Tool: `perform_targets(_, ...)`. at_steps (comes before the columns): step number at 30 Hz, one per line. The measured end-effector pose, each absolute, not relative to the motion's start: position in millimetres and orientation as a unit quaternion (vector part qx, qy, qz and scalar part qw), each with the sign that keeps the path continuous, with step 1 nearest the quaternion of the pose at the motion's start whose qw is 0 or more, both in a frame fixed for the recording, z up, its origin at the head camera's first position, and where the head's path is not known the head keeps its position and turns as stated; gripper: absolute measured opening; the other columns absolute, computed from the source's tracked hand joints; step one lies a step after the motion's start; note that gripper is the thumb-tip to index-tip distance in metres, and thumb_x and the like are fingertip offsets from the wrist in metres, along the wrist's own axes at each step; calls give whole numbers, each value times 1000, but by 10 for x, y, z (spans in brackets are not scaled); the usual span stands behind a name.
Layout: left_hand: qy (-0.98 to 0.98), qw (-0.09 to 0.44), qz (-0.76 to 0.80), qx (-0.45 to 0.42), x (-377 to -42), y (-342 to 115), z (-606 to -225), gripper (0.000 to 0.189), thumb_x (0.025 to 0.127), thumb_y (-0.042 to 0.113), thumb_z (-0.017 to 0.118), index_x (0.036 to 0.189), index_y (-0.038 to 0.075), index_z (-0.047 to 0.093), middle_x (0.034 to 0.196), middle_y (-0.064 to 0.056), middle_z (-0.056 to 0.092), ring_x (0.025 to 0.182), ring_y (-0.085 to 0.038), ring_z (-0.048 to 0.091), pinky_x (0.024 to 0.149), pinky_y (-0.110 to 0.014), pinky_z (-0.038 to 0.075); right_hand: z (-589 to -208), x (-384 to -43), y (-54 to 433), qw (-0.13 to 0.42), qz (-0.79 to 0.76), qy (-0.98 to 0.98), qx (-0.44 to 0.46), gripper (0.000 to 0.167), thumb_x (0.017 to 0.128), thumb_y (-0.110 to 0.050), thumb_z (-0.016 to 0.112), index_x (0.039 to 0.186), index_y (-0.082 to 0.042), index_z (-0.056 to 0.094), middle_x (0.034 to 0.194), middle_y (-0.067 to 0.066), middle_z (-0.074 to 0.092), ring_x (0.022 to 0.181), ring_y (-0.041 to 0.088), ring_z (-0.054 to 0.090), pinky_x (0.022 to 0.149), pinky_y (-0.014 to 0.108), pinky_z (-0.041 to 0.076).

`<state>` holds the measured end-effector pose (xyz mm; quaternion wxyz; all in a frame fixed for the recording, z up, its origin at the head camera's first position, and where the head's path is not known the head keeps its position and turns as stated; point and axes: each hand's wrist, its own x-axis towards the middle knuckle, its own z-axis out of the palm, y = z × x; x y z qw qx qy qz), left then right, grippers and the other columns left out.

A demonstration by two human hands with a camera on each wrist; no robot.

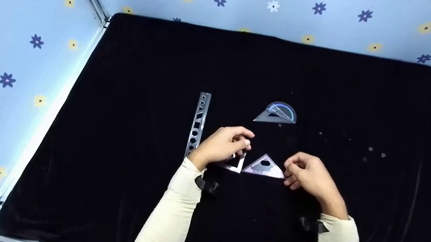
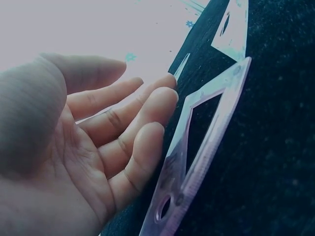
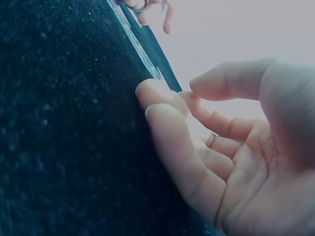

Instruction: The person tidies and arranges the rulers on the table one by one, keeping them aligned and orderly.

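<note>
Over a clear set square (image 2: pixel 173 172) with a cut-out and a round hole, my left hand (image 1: pixel 220 145) hovers with fingers loosely bent and thumb apart. That hand hides much of this set square in the head view. To its right lies a clear triangular set square (image 1: pixel 272 171) with an oval hole, apex pointing away from me. The two set squares' corners lie close together. My right hand (image 1: pixel 310 175) is at the right corner of the second set square, fingers loosely curled, thumb apart from them. Whether its fingertips touch that corner is unclear.
A clear stencil ruler (image 1: pixel 205 113) lies lengthwise left of my left hand. Farther back, a clear protractor (image 1: pixel 293 114) overlaps another small set square (image 1: pixel 262 117). Black cloth (image 1: pixel 136 105) covers the table; flowered panels (image 1: pixel 248 15) with metal posts stand around it.
</note>
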<state>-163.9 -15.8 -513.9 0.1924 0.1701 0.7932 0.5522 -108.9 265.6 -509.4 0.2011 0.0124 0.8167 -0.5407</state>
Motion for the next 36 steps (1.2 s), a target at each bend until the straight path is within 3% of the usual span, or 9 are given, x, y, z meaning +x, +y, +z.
perform_targets(17, 797, 185, 549, 169, -1635, -142, -5177, 28, 103, 13, 62, 128, 4, 70, 98, -8, 79, 77, -14, 70, 62, -21, 51, -5099, -1078, 2654, 205, -539, 817, 21, 21, 103, -9, 59, 109, 10, 64, 76, 10, 70, 61, 19, 72, 57, 36, 63)
perform_targets(24, 797, 180, 551, 169, -1638, -141, -5161, 27, 103, 12, 62, 128, 3, 70, 98, -7, 78, 76, -14, 69, 57, -21, 50, -5104, -1090, 2657, 204, -546, 812, 23, 21, 103, -10, 59, 106, 10, 64, 74, 8, 71, 58, 18, 71, 55, 36, 62)
perform_targets(31, 797, 175, 550, 179, -1650, -129, -5163, 29, 103, 11, 61, 128, 1, 69, 98, -10, 79, 76, -12, 69, 71, -21, 53, -5110, -1099, 2658, 201, -543, 815, 25, 21, 103, -11, 59, 103, 10, 64, 73, 7, 71, 56, 16, 70, 53, 34, 61)
perform_targets(36, 801, 172, 546, 176, -1658, -127, -5167, 28, 103, 12, 60, 127, 3, 70, 98, -8, 79, 75, -12, 69, 68, -22, 53, -5103, -1104, 2652, 201, -540, 817, 28, 22, 104, -13, 60, 99, 8, 64, 72, 6, 70, 55, 15, 69, 52, 33, 60)
